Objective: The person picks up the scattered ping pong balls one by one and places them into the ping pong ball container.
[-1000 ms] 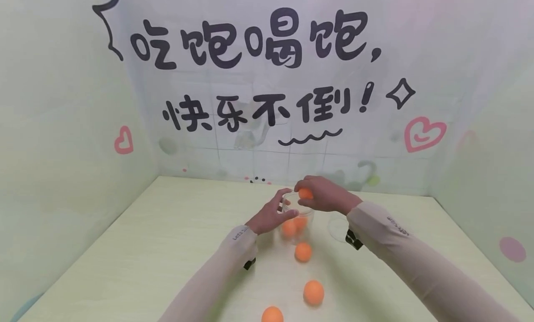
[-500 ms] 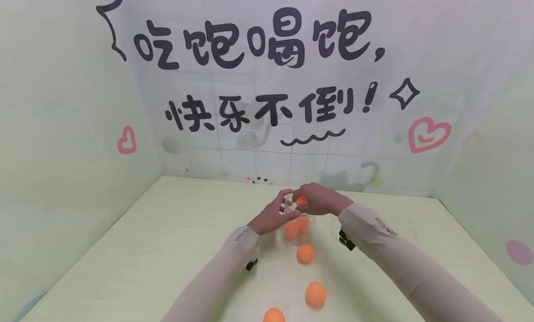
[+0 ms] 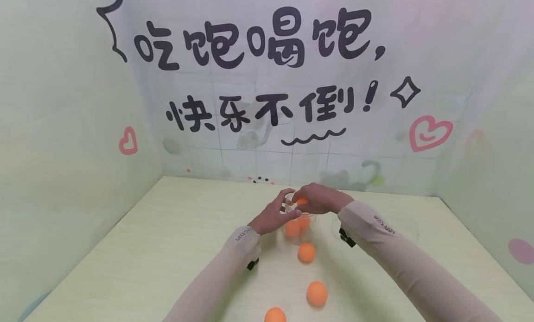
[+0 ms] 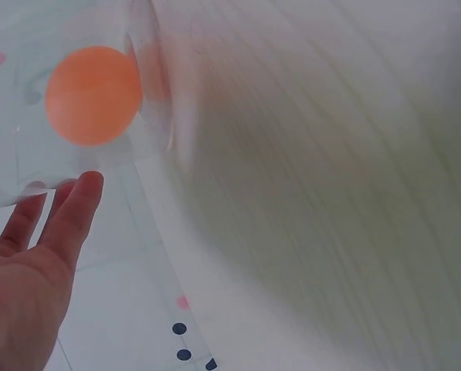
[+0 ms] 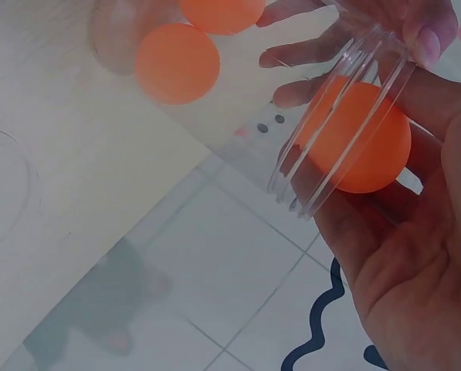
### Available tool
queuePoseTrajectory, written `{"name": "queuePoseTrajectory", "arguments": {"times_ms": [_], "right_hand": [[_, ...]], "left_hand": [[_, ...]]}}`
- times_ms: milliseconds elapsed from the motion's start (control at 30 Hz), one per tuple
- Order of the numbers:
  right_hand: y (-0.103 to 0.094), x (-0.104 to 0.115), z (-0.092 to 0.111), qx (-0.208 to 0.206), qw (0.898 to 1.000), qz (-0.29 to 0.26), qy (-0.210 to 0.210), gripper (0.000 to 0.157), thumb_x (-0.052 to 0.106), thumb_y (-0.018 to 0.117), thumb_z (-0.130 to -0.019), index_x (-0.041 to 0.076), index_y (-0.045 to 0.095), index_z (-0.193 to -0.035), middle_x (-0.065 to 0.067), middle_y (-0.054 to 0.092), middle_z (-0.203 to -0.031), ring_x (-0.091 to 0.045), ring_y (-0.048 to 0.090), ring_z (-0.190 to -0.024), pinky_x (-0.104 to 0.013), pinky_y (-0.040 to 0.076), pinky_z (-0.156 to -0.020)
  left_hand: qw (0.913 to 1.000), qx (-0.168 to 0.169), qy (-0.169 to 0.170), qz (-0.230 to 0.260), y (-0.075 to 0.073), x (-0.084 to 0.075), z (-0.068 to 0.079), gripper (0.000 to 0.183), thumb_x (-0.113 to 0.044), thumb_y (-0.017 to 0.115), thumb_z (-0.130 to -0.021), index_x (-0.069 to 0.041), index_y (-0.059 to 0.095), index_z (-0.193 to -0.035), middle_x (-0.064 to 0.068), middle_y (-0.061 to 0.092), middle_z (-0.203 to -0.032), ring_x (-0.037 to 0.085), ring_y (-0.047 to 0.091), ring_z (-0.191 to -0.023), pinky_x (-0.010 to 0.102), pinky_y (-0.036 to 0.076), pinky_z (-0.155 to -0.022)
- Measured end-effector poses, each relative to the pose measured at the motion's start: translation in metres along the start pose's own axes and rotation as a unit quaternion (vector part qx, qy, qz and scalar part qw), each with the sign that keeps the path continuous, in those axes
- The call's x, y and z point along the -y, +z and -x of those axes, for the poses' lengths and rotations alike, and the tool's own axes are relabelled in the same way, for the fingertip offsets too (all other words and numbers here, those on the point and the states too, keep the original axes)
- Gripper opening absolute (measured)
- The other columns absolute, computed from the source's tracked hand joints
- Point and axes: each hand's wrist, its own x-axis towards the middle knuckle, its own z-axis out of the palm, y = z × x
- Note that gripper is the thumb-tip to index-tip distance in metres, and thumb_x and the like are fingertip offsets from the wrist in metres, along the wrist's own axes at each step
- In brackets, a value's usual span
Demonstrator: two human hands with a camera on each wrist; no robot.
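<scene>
A clear plastic screw-top jar point(image 3: 298, 241) stands upright on the table, with orange ping-pong balls point(image 5: 177, 63) at its bottom. My left hand point(image 3: 272, 217) grips the jar near its top, thumb in front and fingers around the far side. In the left wrist view its fingers point(image 4: 74, 212) lie against the clear wall. My right hand point(image 3: 321, 198) is over the jar's mouth, holding another ping-pong ball point(image 5: 381, 143) between thumb and fingers. That ball sits at the threaded rim, with fingertips reaching inside.
Three loose ping-pong balls line up toward the table's front: one point(image 3: 306, 252) close before the jar, another point(image 3: 317, 293) nearer, the last point(image 3: 275, 315) at the frame's bottom. A clear round lid point(image 5: 35, 182) lies right of the jar. A printed backdrop point(image 3: 250, 164) rises behind the table.
My right hand has lowered slightly and moved left, bringing its ball from above the jar's rim down into the mouth. The left hand keeps its grip on the jar.
</scene>
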Motion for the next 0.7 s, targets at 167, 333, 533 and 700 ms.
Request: {"name": "queuePoseTrajectory", "arguments": {"times_ms": [167, 333, 533, 700], "right_hand": [[0.0000, 0.0008, 0.0014, 0.009, 1.000, -0.004, -0.008, 0.026, 0.020, 0.054, -0.088, 0.009, 0.063, -0.111, -0.006, 0.064, -0.104, -0.019, 0.058, -0.093, -0.035, 0.044, -0.085], [0.0011, -0.0011, 0.0007, 0.017, 1.000, -0.005, -0.004, 0.028, 0.023, 0.045, -0.093, 0.008, 0.062, -0.111, -0.003, 0.064, -0.101, -0.019, 0.059, -0.095, -0.035, 0.044, -0.085], [0.0019, -0.0006, -0.0004, 0.022, 0.999, -0.021, 0.032, 0.027, 0.023, 0.045, -0.093, 0.009, 0.064, -0.106, 0.000, 0.064, -0.095, -0.015, 0.058, -0.088, -0.034, 0.045, -0.082], [0.0022, -0.0019, -0.0012, 0.014, 0.999, -0.018, 0.025, 0.025, 0.023, 0.046, -0.093, 0.010, 0.065, -0.101, 0.001, 0.063, -0.089, -0.012, 0.057, -0.081, -0.032, 0.045, -0.078]], "left_hand": [[1.0000, 0.000, -0.003, 0.000, -0.0006, -0.0014, 0.0006, 0.066, -0.052, 0.053, -0.082, -0.030, 0.021, -0.136, 0.004, 0.046, -0.125, 0.023, 0.050, -0.102, 0.034, 0.044, -0.075], [1.0000, -0.001, -0.006, 0.003, -0.0003, -0.0034, 0.0021, 0.065, -0.050, 0.053, -0.083, -0.030, 0.021, -0.136, 0.003, 0.047, -0.123, 0.023, 0.049, -0.103, 0.035, 0.044, -0.076], [1.0000, -0.003, -0.006, 0.003, 0.0008, -0.0015, 0.0012, 0.064, -0.051, 0.053, -0.083, -0.031, 0.022, -0.135, 0.003, 0.046, -0.123, 0.023, 0.049, -0.103, 0.035, 0.044, -0.076], [0.9999, -0.006, -0.009, 0.001, 0.0006, -0.0022, 0.0018, 0.063, -0.051, 0.052, -0.083, -0.032, 0.022, -0.135, 0.004, 0.046, -0.124, 0.023, 0.049, -0.104, 0.035, 0.044, -0.077]]}}
